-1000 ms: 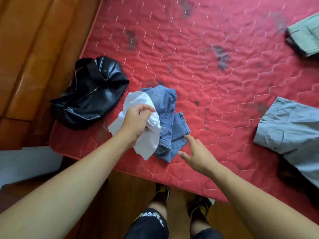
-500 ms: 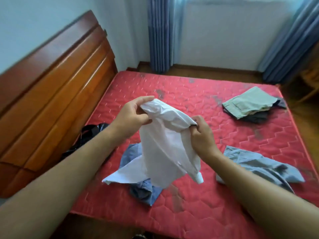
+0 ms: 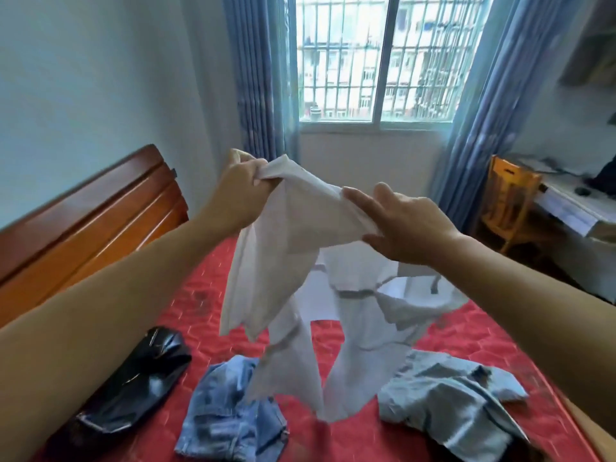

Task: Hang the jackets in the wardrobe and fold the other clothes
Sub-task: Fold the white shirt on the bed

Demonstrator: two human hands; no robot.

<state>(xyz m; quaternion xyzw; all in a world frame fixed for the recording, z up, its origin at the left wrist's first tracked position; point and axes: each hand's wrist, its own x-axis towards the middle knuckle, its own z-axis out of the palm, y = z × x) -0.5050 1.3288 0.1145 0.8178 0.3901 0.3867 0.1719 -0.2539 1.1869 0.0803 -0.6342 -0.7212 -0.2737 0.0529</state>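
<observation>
I hold a white shirt (image 3: pixel 300 261) up in the air above the red mattress (image 3: pixel 466 338). My left hand (image 3: pixel 240 191) grips one upper corner of it in a fist. My right hand (image 3: pixel 400 221) pinches the cloth's upper edge between thumb and straight fingers. The shirt hangs down unfolded, its sleeves dangling toward the bed. Below it lie blue denim shorts (image 3: pixel 230 415), a black shiny jacket (image 3: pixel 133 391) at the left and a light grey-blue garment (image 3: pixel 453 401) at the right.
A wooden headboard (image 3: pixel 83 228) runs along the left. A barred window (image 3: pixel 376 58) with blue curtains (image 3: pixel 260 78) is straight ahead. An orange wooden chair (image 3: pixel 506 198) and a cluttered white desk (image 3: pixel 573 208) stand at the right.
Both hands have raised the white shirt from the bed to chest height and spread it wider. My view has tilted up from the mattress to the window.
</observation>
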